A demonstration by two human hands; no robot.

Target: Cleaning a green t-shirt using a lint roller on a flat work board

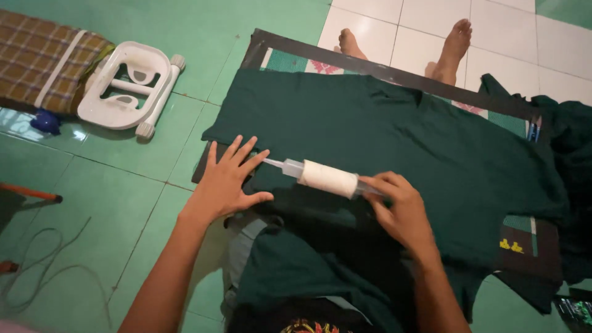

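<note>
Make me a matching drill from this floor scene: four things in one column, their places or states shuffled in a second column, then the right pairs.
Things
1. left hand
2. large syringe
3. white plastic stool
4. checked cloth

Places or states
A. upside down on the green floor tiles, upper left
B. folded at the far left edge, beside the stool
C. pressed flat, fingers spread, on the dark green fabric
D. held by the right hand, tip pointing towards the other hand

Pairs: 1-C, 2-D, 3-A, 4-B
</note>
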